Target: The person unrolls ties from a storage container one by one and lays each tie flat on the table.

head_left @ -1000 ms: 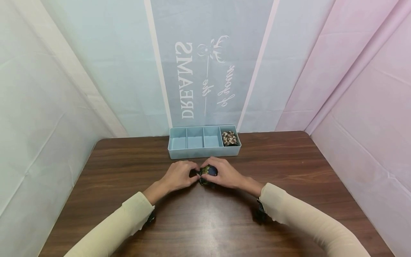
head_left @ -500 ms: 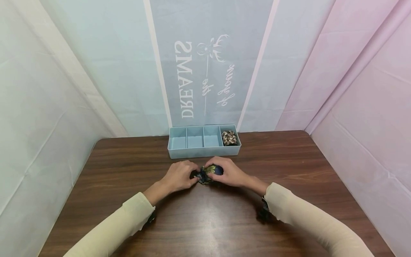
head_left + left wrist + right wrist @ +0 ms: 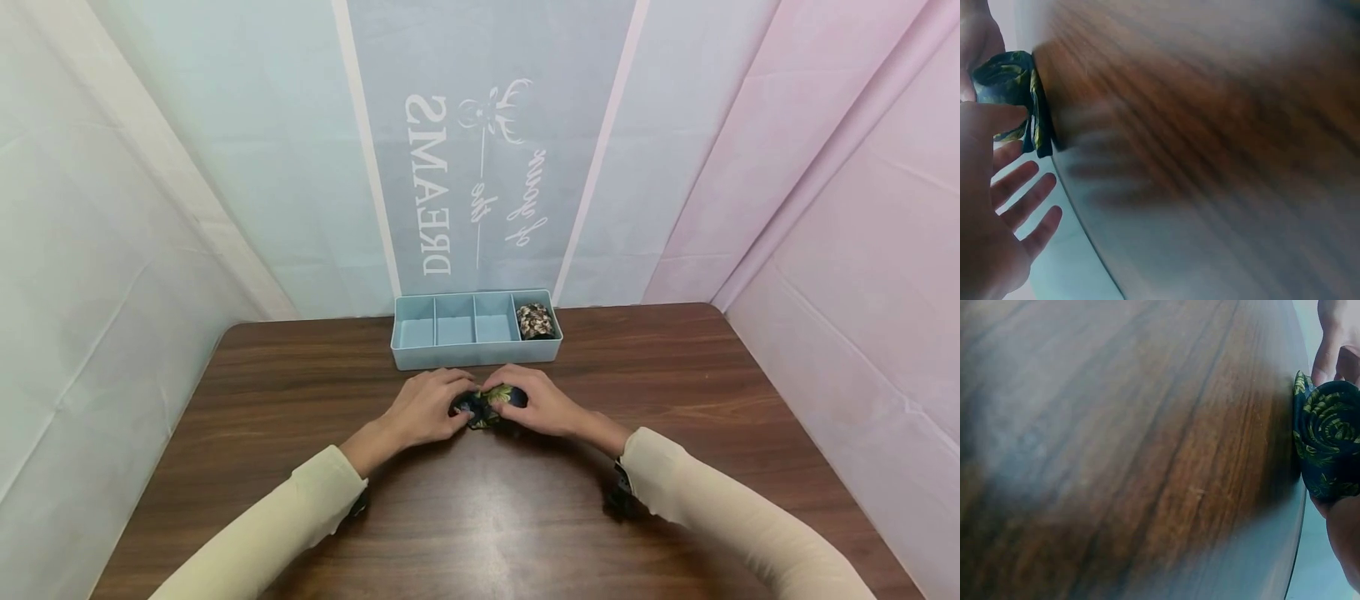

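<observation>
A dark navy cloth with a yellow-green floral print is partly rolled up on the table point(image 3: 495, 517). In the head view, the cloth point(image 3: 501, 397) lies between both hands, just in front of the blue box. My right hand point(image 3: 542, 402) grips the rolled end, thumb on the near side and fingers on the far side. The right wrist view shows the spiral end of the cloth point(image 3: 1335, 425). My left hand point(image 3: 427, 407) holds the cloth's looser left part between thumb and index finger. In the left wrist view, the other fingers of the left hand point(image 3: 991, 206) are spread.
A light blue box point(image 3: 472, 357) with several compartments stands at the table's back edge. A rolled brown-and-cream patterned cloth point(image 3: 536, 321) sits in its rightmost compartment. Fabric walls point(image 3: 300, 167) close in the back and sides.
The right hand has shifted slightly right with the rolled part of the cloth. The left hand has lately come right, closer to the right hand, its thumb now over the cloth.
</observation>
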Demonstrator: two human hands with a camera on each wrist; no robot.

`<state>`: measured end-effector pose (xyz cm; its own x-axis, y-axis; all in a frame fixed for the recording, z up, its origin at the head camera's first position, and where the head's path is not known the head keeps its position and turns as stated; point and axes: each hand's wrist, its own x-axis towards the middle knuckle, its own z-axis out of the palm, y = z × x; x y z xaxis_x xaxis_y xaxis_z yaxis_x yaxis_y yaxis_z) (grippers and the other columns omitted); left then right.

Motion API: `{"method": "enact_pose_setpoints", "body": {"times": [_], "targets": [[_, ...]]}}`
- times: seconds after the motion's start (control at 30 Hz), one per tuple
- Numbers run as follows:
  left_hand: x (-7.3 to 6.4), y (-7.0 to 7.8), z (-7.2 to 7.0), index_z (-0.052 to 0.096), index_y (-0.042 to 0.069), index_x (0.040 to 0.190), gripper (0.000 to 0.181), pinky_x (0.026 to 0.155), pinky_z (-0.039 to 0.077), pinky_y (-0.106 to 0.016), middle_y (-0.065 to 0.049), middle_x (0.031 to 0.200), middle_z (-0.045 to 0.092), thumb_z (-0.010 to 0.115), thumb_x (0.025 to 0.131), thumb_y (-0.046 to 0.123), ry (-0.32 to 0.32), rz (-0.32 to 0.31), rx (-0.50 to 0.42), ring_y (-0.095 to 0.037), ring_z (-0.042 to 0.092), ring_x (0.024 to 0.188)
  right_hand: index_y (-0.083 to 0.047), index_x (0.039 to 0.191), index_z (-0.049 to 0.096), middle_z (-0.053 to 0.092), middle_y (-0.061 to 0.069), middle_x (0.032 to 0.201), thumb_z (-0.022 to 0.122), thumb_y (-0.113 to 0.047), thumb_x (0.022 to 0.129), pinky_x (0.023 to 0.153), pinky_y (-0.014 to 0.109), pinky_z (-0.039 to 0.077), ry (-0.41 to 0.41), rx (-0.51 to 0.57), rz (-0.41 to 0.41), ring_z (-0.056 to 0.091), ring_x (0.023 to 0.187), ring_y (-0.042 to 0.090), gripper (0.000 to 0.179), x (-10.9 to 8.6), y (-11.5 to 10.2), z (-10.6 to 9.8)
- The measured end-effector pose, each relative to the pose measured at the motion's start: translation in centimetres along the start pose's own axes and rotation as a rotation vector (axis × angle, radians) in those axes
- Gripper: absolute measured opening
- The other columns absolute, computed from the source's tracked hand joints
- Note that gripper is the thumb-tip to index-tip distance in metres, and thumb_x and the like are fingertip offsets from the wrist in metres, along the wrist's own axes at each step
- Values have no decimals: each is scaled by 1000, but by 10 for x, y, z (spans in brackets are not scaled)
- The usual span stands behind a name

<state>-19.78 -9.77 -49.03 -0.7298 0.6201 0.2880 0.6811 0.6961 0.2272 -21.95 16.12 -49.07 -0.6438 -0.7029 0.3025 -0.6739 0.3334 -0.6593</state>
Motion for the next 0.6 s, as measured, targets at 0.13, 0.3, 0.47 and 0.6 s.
{"method": "enact_pose_setpoints", "body": {"times": [0.13,0.3,0.47,0.6], "targets": [[4,2,4,78,13,127,43,101,57,-45,-4,134,72,79,95,42,-18,12,18,-25,69,122,-17,128,72,69,-4,126,74,-22,101,86,32,58,11,4,11,66,106,11,27,-2,2,0],[7,5,8,79,10,122,44,105,56,-43,-4,137,72,79,95,43,-30,26,31,-25,67,126,-16,125,73,69,-4,124,77,-22,99,86,32,57,24,1,2,66,105,11,27,-3,4,-1],[8,6,10,80,11,118,40,100,58,-42,-3,133,74,79,95,44,-46,26,32,-23,68,123,-14,123,73,70,-2,122,76,-15,97,86,32,57,24,1,-26,66,104,12,26,-4,6,-5],[8,6,13,80,13,118,38,98,59,-41,-2,132,74,80,95,44,-57,11,23,-22,69,121,-13,124,73,70,-3,123,72,-11,97,87,33,57,15,5,-39,66,105,13,27,-6,6,-9]]}}
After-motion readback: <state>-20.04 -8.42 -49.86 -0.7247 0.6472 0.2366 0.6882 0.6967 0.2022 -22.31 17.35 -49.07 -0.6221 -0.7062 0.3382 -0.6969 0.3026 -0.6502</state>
